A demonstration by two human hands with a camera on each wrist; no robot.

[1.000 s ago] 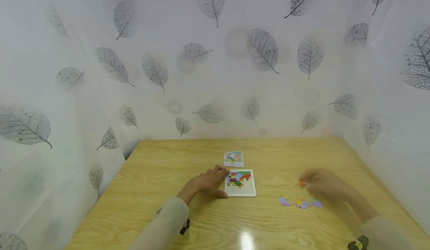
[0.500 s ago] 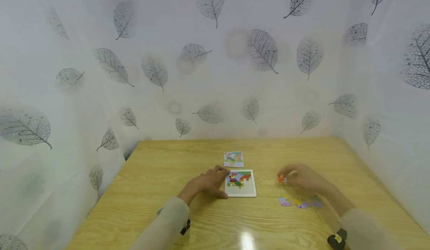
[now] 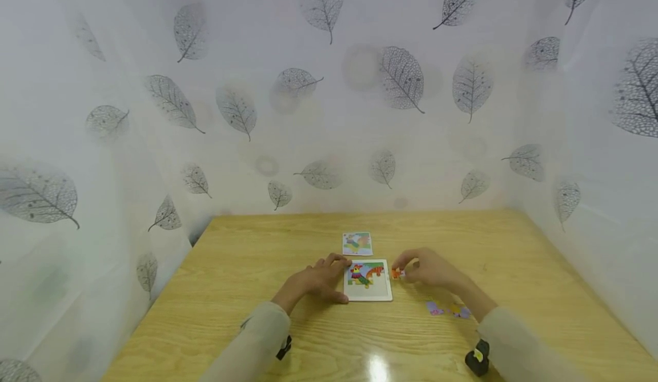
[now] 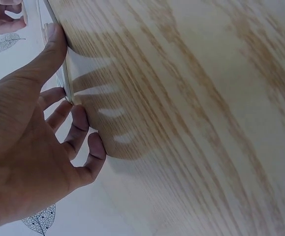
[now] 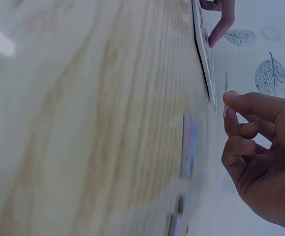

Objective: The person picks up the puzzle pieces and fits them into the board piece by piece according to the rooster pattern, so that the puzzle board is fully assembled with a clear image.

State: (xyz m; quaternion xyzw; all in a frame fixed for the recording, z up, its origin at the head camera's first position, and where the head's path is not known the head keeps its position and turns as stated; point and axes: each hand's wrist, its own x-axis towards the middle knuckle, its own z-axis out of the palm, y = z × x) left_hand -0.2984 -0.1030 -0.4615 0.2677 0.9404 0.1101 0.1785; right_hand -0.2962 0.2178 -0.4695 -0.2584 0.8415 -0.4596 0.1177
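Observation:
My left hand [image 3: 321, 279] holds a white-framed puzzle tray [image 3: 370, 298] at its left side, the thumb by the near left corner and the fingers at the far one. A partly assembled rooster picture [image 3: 362, 273] lies in its upper part; the bare bottom shows below. Just right of the tray, my right hand [image 3: 429, 268] pinches an orange jigsaw piece [image 3: 397, 273] between thumb and fingertips. In the right wrist view this jigsaw piece [image 5: 226, 109] appears edge-on, raised off the table.
Several loose puzzle pieces [image 3: 434, 308] lie in front of the right forearm, partly hidden by it. Behind the tray is a small printed rooster card [image 3: 357, 244]. A leaf-patterned curtain [image 3: 329, 113] encloses the wooden table [image 3: 257, 245] at the back and sides.
My right hand has moved left with the orange jigsaw piece, from above the loose pieces to the tray's right edge. The left hand and tray have stayed in place.

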